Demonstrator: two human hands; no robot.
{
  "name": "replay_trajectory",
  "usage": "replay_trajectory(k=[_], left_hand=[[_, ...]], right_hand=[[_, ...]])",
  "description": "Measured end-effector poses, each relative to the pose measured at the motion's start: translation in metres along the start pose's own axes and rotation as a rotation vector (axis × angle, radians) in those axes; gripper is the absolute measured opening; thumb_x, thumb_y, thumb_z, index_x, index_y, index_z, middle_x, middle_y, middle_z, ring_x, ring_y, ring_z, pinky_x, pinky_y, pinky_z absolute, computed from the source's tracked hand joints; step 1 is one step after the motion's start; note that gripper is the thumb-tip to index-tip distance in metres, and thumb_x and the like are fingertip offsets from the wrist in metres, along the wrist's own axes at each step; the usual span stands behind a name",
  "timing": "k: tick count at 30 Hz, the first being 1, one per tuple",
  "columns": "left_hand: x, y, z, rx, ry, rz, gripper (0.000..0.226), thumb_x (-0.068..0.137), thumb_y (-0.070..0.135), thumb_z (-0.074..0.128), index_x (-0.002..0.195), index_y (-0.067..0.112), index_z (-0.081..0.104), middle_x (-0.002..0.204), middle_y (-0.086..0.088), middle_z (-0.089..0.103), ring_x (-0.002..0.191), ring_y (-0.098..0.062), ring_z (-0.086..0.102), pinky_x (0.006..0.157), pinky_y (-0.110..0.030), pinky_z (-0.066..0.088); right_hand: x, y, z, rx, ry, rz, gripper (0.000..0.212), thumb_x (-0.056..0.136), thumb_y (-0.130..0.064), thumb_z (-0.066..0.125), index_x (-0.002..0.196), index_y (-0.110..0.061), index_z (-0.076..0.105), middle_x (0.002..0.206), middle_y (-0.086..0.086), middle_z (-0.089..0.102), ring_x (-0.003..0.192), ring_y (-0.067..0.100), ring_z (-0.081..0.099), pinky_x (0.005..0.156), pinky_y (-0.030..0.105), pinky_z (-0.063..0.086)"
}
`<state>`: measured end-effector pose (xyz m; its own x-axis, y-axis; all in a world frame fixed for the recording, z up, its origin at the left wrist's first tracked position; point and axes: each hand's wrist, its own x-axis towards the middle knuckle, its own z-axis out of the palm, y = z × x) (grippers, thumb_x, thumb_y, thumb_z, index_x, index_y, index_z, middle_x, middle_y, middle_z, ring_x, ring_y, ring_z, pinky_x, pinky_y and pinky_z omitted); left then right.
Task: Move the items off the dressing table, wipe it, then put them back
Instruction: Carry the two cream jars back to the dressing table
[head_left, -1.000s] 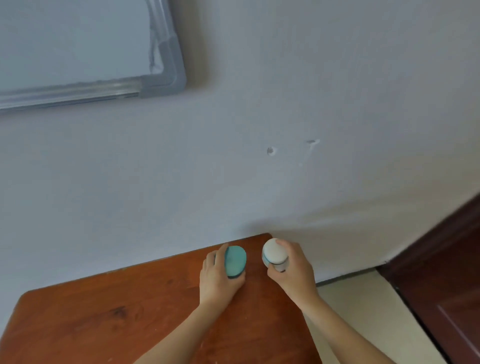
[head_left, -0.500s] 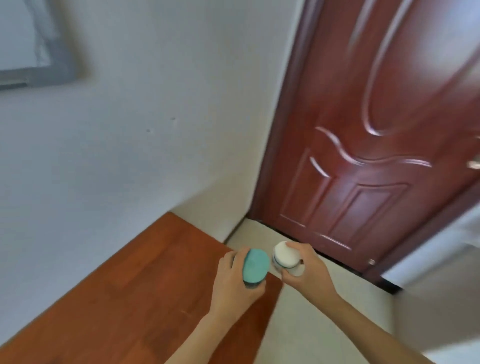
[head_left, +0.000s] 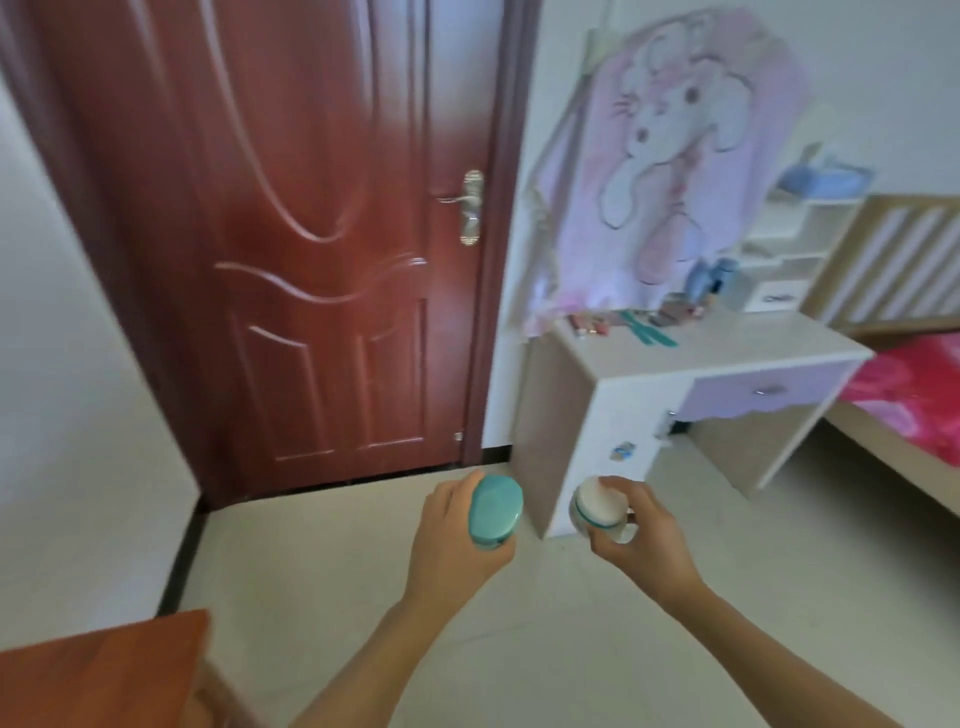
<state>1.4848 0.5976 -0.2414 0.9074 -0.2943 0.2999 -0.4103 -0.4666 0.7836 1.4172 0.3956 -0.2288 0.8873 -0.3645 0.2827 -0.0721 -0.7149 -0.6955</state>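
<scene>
Above floor (head_left: 363, 561), teal case (head_left: 496, 512) and white jar (head_left: 600, 506) near dressing table (head_left: 737, 348) corner.

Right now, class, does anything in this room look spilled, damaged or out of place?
Nothing looks spilled or broken. The only untidy spot is the dressing table: small items lie scattered along its back, under a draped pink cloth.

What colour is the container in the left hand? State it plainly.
Teal; the container gripped by the left hand shows best in the head view.
</scene>
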Motion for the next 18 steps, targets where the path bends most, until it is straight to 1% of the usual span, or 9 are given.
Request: replay_trajectory(k=[2,4,7,10,12,13,14,16,18], left_hand=[[0.012,0.027,0.044,-0.032,-0.037,0.022,0.072,0.063,0.023,0.080,0.127,0.012,0.049,0.117,-0.004,0.054,0.112,-0.021,0.049,0.086,-0.004,0.023],[0.024,0.054,0.091,-0.066,-0.056,0.033,0.071,0.062,0.024,0.081,0.125,0.013,0.051,0.112,0.000,0.053,0.110,-0.020,0.050,0.084,-0.005,0.025],[0.042,0.090,0.158,-0.117,-0.092,0.053,0.067,0.061,0.023,0.081,0.121,0.015,0.053,0.104,0.011,0.047,0.108,-0.019,0.051,0.084,-0.009,0.030],[0.060,0.114,0.213,-0.125,-0.131,0.065,0.070,0.061,0.023,0.082,0.123,0.017,0.050,0.107,0.009,0.045,0.109,-0.016,0.049,0.084,-0.009,0.030],[0.070,0.124,0.241,-0.131,-0.157,0.045,0.070,0.061,0.026,0.081,0.123,0.021,0.049,0.107,0.010,0.045,0.107,-0.013,0.048,0.084,-0.013,0.033],[0.075,0.129,0.252,-0.135,-0.170,0.043,0.068,0.061,0.028,0.081,0.121,0.024,0.049,0.106,0.011,0.046,0.106,-0.012,0.048,0.084,-0.015,0.034],[0.081,0.131,0.262,-0.136,-0.183,0.051,0.067,0.061,0.029,0.081,0.120,0.027,0.049,0.104,0.013,0.046,0.104,-0.010,0.048,0.082,-0.014,0.035],[0.094,0.134,0.278,-0.127,-0.201,0.079,0.065,0.061,0.029,0.081,0.118,0.029,0.049,0.099,0.021,0.042,0.100,-0.006,0.046,0.076,-0.006,0.034],[0.110,0.133,0.290,-0.116,-0.211,0.091,0.066,0.061,0.028,0.081,0.119,0.029,0.049,0.098,0.025,0.040,0.098,-0.004,0.044,0.076,-0.006,0.034]], right_hand=[[0.003,0.035,-0.037,-0.002,0.057,0.042,0.050,0.064,-0.003,0.075,0.110,-0.012,0.058,0.108,0.001,0.059,0.090,0.019,0.057,0.077,0.026,0.042],[0.009,0.071,-0.072,-0.010,0.099,0.073,0.050,0.063,-0.001,0.074,0.110,-0.011,0.058,0.108,0.003,0.059,0.088,0.019,0.057,0.077,0.026,0.042],[0.017,0.123,-0.120,-0.015,0.152,0.110,0.050,0.064,0.001,0.073,0.110,-0.009,0.058,0.108,0.005,0.059,0.089,0.021,0.057,0.077,0.025,0.042],[0.026,0.166,-0.158,-0.025,0.192,0.144,0.049,0.066,0.001,0.073,0.111,-0.006,0.057,0.111,0.009,0.059,0.092,0.025,0.057,0.077,0.025,0.041],[0.032,0.189,-0.177,-0.022,0.210,0.167,0.048,0.067,0.000,0.073,0.112,-0.007,0.057,0.113,0.009,0.058,0.094,0.025,0.057,0.078,0.027,0.042],[0.036,0.198,-0.185,-0.022,0.215,0.167,0.048,0.067,-0.001,0.073,0.112,-0.008,0.057,0.113,0.008,0.058,0.092,0.022,0.056,0.077,0.026,0.041],[0.041,0.207,-0.191,-0.023,0.218,0.166,0.048,0.067,-0.002,0.073,0.112,-0.009,0.056,0.113,0.007,0.058,0.090,0.018,0.054,0.076,0.024,0.040],[0.054,0.223,-0.199,-0.007,0.235,0.177,0.049,0.068,-0.002,0.072,0.113,-0.011,0.056,0.113,0.006,0.058,0.088,0.014,0.052,0.075,0.024,0.040],[0.065,0.237,-0.200,0.004,0.257,0.201,0.049,0.068,-0.003,0.072,0.114,-0.012,0.054,0.113,0.004,0.058,0.087,0.014,0.052,0.075,0.024,0.041]])
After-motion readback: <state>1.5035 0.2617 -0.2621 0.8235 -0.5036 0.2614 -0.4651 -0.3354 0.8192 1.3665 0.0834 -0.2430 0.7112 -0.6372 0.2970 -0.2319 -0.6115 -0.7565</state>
